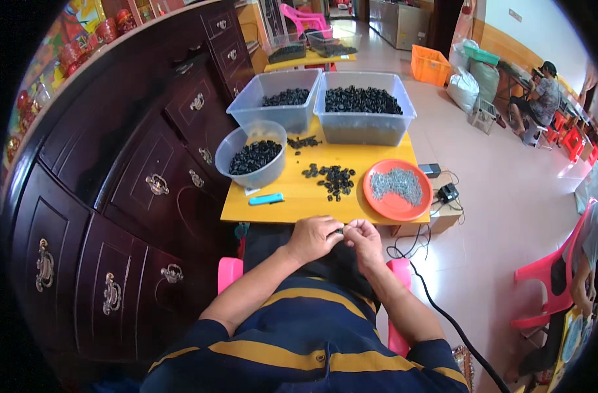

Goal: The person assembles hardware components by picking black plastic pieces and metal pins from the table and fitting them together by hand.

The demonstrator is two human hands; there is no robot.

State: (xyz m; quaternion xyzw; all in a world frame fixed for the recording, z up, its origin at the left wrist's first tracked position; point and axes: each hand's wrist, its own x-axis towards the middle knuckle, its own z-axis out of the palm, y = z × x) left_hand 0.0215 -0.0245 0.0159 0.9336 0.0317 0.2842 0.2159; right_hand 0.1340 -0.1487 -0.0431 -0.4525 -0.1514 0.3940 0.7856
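Head view: both hands work close together just before the near edge of the yellow table, above the person's lap. The small dark piece sits between them, at the fingertips. The left hand pinches it; the right hand has thumb and forefinger pressed together at its right side, but I cannot tell what these grip.

Straight ahead of the hands, loose black pieces lie spread on the tabletop, with a smaller black cluster beyond them. Ahead and to the right of the hands, a round red plate holds a heap of silvery metal pieces. Ahead and to the left lies a light-blue handheld tool; past it, a round translucent tub contains more black pieces. Farthest from the hands on this table, 2 rectangular translucent bins stand side by side: the left bin and the right bin, both holding black pieces.
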